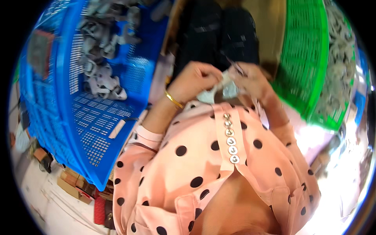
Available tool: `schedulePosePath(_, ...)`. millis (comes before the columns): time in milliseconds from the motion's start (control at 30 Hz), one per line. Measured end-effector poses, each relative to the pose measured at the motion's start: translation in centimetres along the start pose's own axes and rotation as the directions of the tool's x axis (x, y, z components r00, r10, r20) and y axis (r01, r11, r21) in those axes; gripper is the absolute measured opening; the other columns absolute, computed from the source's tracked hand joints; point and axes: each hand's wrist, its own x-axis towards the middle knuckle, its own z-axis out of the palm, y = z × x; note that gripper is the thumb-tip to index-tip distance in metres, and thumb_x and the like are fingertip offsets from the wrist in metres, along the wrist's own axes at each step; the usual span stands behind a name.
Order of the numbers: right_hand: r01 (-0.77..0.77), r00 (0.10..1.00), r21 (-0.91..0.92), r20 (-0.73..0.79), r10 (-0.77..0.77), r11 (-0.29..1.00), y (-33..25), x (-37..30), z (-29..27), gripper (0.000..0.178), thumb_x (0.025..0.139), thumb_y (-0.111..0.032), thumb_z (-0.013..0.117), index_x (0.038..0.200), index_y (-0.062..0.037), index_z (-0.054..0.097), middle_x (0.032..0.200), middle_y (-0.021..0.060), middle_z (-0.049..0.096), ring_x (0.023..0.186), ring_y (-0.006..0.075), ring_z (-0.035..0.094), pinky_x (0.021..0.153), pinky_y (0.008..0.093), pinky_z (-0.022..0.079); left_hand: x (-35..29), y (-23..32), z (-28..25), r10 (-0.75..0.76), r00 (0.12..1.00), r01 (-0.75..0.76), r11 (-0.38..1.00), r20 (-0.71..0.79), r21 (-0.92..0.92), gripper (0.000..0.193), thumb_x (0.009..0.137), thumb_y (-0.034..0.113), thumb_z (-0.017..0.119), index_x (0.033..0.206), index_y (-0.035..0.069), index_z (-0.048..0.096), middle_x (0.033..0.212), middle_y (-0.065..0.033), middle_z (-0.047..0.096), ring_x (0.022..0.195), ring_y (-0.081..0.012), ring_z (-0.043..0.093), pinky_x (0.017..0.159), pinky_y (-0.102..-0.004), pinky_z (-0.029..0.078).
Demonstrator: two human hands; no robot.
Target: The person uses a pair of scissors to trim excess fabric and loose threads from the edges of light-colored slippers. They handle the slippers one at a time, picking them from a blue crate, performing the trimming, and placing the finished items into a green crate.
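Observation:
My left hand (196,81), with a gold bangle on its wrist, is closed in a pinch at the edge of a small whitish piece (225,83) in front of my chest. Close beside it, my right hand (252,81) has its fingers curled round a thin dark tool (237,69), whose kind is blurred. The right fingers also meet the whitish piece. Pale scraps (206,96) show just below the hands, against my pink shirt with black dots.
On the left stands a blue plastic crate (100,135) holding many grey and whitish moulded pieces (103,80). A green basket (303,58) on the right holds similar greyish pieces (340,58). Cardboard (270,23) lies ahead; cardboard boxes (72,184) stand at lower left.

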Motion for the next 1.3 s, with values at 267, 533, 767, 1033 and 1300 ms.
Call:
schedulePosePath(267,0.170,0.970,-0.260,-0.125,-0.208,0.950,4.3,-2.0,0.2,0.021,0.092,-0.023,0.063,0.090,-0.0020,0.060,0.067,0.0055,0.057,0.060,0.0125,0.053,0.056,0.0259,0.043,0.3,-1.9,0.8,-0.087,0.990,0.084,0.996,0.111,0.028,0.019,0.088,0.010,0.068,0.102,0.000,0.071,0.086,-0.0053,0.071,0.073,-0.0086,0.065,0.068,-0.0218,0.054)
schedulePosePath(533,0.270,0.754,-0.895,-0.033,-0.656,0.355,4.4,-3.6,-1.9,0.041,0.081,-0.046,0.070,0.076,-0.0087,0.053,0.058,0.0065,0.055,0.048,0.0264,0.054,0.044,0.0340,0.042,0.1,-2.8,1.2,-0.091,0.994,0.099,0.986,0.067,-0.131,0.022,0.088,0.012,0.067,0.105,-0.002,0.069,0.089,-0.0084,0.071,0.075,-0.0114,0.068,0.070,-0.0247,0.057)
schedulePosePath(767,0.225,0.712,-0.961,0.049,-0.700,0.162,5.1,-3.0,-1.6,0.041,0.080,-0.047,0.070,0.071,-0.0112,0.053,0.053,0.0032,0.049,0.047,0.0214,0.052,0.043,0.0315,0.041,0.4,-3.6,1.2,-0.098,0.991,0.119,0.949,0.086,-0.291,0.021,0.089,0.008,0.065,0.107,-0.002,0.068,0.091,-0.0103,0.072,0.075,-0.0132,0.069,0.070,-0.0261,0.057)
schedulePosePath(1033,0.230,0.765,-0.939,0.013,-0.644,0.255,4.9,-2.8,-0.7,0.038,0.085,-0.044,0.067,0.071,-0.0100,0.054,0.054,0.0055,0.053,0.047,0.0231,0.054,0.042,0.0319,0.040,0.5,-3.7,0.8,-0.086,0.993,0.103,0.960,0.075,-0.262,0.022,0.088,0.008,0.064,0.108,-0.002,0.068,0.092,-0.0095,0.071,0.077,-0.0130,0.069,0.072,-0.0252,0.057)
schedulePosePath(1300,0.243,0.782,-0.918,-0.005,-0.623,0.313,4.6,-2.5,-0.1,0.038,0.085,-0.041,0.067,0.071,-0.0095,0.053,0.053,0.0065,0.051,0.047,0.0246,0.053,0.042,0.0338,0.040,0.5,-3.9,0.9,-0.075,0.995,0.090,0.949,0.059,-0.304,0.021,0.089,0.010,0.066,0.106,-0.002,0.069,0.087,-0.0086,0.071,0.072,-0.0111,0.068,0.067,-0.0228,0.056)
